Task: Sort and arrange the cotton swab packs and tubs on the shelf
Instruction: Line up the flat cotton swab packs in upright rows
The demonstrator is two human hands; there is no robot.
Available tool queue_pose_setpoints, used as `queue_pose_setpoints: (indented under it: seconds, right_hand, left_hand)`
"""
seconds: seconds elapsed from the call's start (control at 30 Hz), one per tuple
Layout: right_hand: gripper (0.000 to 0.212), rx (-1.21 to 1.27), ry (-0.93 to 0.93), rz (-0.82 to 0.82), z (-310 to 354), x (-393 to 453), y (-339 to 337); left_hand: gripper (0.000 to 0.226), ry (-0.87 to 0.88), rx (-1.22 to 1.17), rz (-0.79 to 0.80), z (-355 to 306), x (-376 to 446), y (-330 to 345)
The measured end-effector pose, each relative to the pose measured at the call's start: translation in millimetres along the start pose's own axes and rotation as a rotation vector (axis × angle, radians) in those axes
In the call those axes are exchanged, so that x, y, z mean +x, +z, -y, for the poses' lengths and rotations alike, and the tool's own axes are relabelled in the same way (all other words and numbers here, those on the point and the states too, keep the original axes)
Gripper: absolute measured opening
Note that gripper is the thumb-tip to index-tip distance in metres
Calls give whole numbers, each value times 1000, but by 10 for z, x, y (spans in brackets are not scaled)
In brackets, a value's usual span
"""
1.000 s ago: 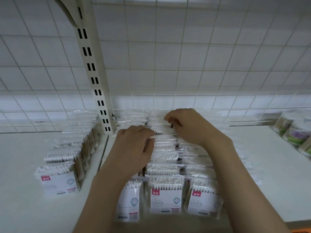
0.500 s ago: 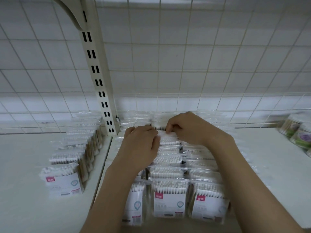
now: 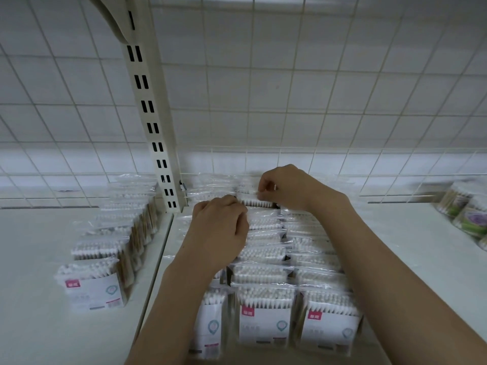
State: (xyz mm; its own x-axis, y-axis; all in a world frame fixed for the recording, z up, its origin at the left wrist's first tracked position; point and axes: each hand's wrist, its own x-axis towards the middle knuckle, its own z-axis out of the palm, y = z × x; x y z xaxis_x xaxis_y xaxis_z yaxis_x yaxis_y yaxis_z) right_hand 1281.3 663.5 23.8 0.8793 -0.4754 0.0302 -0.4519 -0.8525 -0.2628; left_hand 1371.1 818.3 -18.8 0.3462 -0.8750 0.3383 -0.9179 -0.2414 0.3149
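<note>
Clear-film cotton swab packs (image 3: 263, 309) stand in three rows on the white shelf (image 3: 411, 259). Head view: right hand (image 3: 286, 187) pinches a rear pack's top edge, left hand (image 3: 220, 227) curled on packs of the left row. Step: squaring rows; next likely seats that pack upright. Tubs (image 3: 469, 214) far right. Labels have red tags, unreadable.

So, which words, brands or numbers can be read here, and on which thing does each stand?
Nothing can be read for certain.
Front cotton swab packs: red tag with two white characters, too blurred to read.
Grey print lower on the cards: too small.
Cotton swab tubs at the right: flower picture, no readable text.
</note>
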Motion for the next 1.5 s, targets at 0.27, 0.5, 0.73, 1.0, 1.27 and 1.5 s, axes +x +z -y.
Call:
queue_pose_setpoints:
  seconds: [0.27,0.5,0.73,1.0,1.27,1.5]
  right_hand:
    - [10,137,8,-14,-13,57,38]
    - [13,74,-11,-49,63,20,-68]
    - [11,182,34,-304,77,-85,-288]
    - [20,308,87,-484,116,-234,-405]
    - [8,216,54,-479,56,-304,-508]
    - [24,87,-8,-526,62,-236,-459]
  left_hand:
    - [29,2,7,-5,6,13,12]
    - [28,12,9,5,20,8,14]
    - [28,29,2,3,29,5,17]
    - [33,21,11,41,25,-6,-1]
    - [31,6,5,62,9,0,-14]
    - [31,16,24,71,1,-12,-28]
